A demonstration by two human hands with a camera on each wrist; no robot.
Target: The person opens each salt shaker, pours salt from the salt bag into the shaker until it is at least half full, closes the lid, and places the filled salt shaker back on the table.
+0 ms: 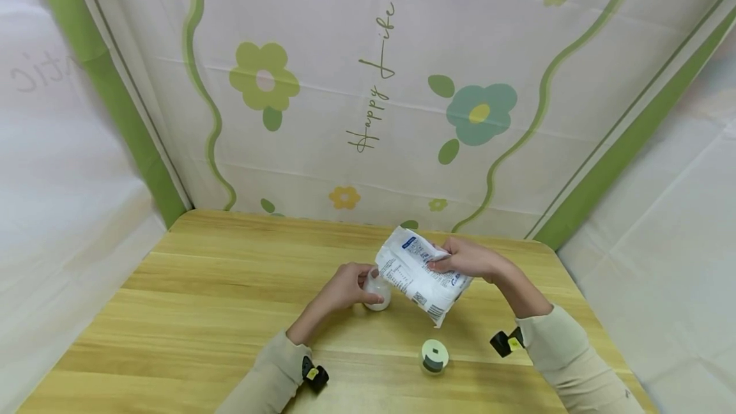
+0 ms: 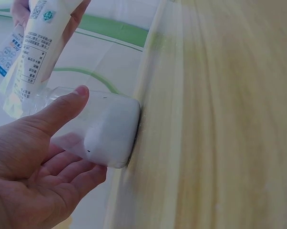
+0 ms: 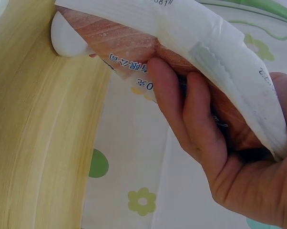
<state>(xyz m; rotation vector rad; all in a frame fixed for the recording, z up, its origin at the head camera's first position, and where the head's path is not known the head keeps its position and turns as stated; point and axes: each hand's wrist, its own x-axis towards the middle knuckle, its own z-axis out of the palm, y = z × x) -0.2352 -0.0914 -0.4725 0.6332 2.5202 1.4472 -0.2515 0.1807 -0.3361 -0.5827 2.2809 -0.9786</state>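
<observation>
A clear jar point(image 2: 112, 126) stands upright on the wooden table, partly filled with white powder. My left hand point(image 1: 347, 287) holds it, thumb on one side and fingers curled round the other. My right hand point(image 1: 473, 259) grips a white printed packet point(image 1: 422, 273), which is tilted with its upper-left end over the jar's mouth. In the right wrist view the fingers point(image 3: 200, 109) curl round the packet's brownish printed side. Whether powder is flowing cannot be seen, as the packet covers the mouth.
A round pale-green lid point(image 1: 434, 356) with a dark grey part lies on the wooden table point(image 1: 190, 312), nearer me and to the right of the jar. Behind the table's far edge hangs a white curtain point(image 1: 322, 152) with printed flowers; more cloth hangs on both sides.
</observation>
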